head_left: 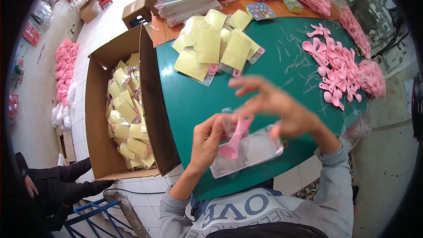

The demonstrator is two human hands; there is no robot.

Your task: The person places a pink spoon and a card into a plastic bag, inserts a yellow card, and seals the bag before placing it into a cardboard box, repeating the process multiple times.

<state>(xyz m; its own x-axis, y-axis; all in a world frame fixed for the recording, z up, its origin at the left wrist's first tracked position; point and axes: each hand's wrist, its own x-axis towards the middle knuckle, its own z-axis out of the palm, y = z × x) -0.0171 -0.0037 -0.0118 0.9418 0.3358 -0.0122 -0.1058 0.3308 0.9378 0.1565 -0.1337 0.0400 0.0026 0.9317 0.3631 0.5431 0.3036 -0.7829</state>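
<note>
My left hand (207, 139) is pinched on a small clear plastic bag at the near side of the green table. A pink measuring spoon (235, 140) shows at that bag, its bowl toward me and its handle pointing away. Beneath it lies a flat stack of clear bags (262, 147). Over the spoon's handle end, my right hand (275, 108) is blurred by motion, with its fingers spread and nothing visible in them.
Packed bags with yellow cards (208, 46) lie farther back on the green table (189, 101). A heap of pink spoons (337, 68) is to the right. On my left stands a cardboard box (99, 123) holding many packed bags. Part of a person (57, 180) shows at lower left.
</note>
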